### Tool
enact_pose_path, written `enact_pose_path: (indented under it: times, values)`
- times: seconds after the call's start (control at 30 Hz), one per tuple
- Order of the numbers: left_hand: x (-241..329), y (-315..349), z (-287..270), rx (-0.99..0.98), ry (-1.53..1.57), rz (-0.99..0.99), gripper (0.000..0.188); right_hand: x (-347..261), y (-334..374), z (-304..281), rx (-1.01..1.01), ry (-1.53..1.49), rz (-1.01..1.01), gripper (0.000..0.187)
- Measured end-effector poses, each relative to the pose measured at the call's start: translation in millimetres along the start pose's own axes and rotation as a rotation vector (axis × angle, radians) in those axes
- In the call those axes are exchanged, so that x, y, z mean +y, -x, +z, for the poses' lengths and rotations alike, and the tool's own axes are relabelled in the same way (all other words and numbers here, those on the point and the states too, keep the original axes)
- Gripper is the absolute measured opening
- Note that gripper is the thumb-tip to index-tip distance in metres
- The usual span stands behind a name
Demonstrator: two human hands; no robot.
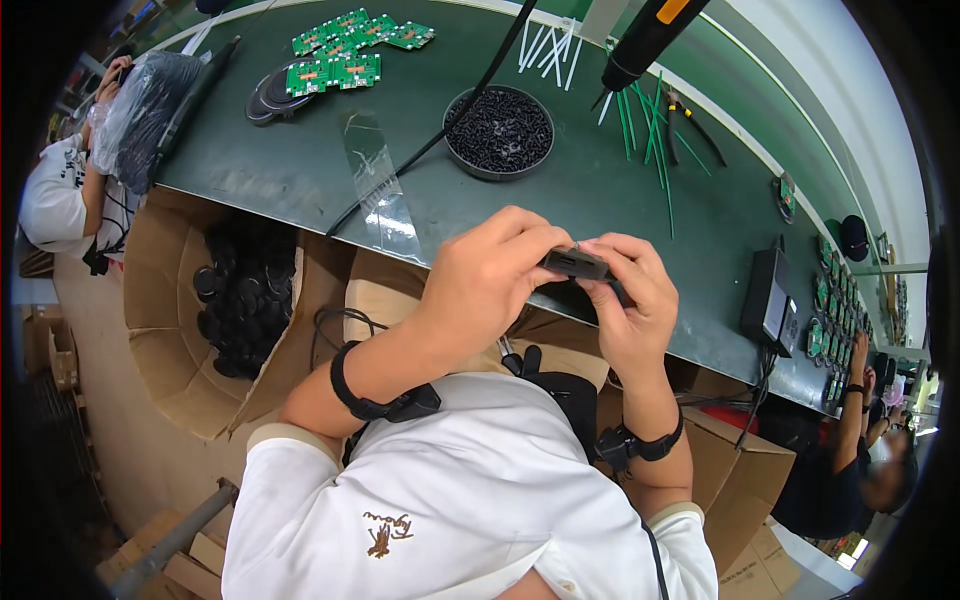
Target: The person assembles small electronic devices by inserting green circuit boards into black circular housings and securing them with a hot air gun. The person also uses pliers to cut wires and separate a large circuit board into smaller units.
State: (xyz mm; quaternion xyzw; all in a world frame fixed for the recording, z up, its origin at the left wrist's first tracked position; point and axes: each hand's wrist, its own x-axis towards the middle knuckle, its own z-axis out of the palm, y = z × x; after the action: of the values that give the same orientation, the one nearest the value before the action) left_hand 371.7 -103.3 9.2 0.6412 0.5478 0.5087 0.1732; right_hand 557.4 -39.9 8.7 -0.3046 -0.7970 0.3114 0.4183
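Both my hands hold one small black plastic housing (577, 264) just over the near edge of the bench. My left hand (492, 275) pinches its left end between thumb and fingers. At the other end, my right hand (637, 290) is closed on it, thumb below and fingers above. A slot shows in the side of the housing; the rest is hidden by my fingers. Beyond my hands stands a round bowl (500, 172) of small black parts. A black electric screwdriver (640, 50) hangs above the bench to the right, its tip pointing down.
Green circuit boards (335, 72) lie at the far left of the green bench (600, 200). Pliers (690, 125), green sticks (655, 140) and white strips (550, 50) lie at the back right. A cardboard box (180, 340) holds black discs (245, 310). Other people sit at both sides.
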Motion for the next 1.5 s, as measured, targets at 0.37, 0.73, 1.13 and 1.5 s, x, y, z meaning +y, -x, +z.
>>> enact_pose_path:
  times: [0.37,0.73,1.13,1.5]
  values:
    - [7.0,-1.8,-2.7,-0.071,-0.007,-0.026,0.027,-0.9,3.5,0.2,0.063,-0.082,0.046,0.029]
    - [1.4,-0.7,-5.7,-0.100,0.105,-0.020,0.031,-9.4,4.4,-6.1,0.039,-0.213,0.219,0.029]
    - [4.1,-5.1,-3.9,-0.065,0.091,-0.036,0.031,-1.0,2.1,-3.9,0.049,-0.249,0.154,0.026]
    - [3.4,-11.9,-10.2,-0.167,0.151,-0.145,0.028,8.2,-2.0,-7.3,0.004,-0.301,0.141,0.022]
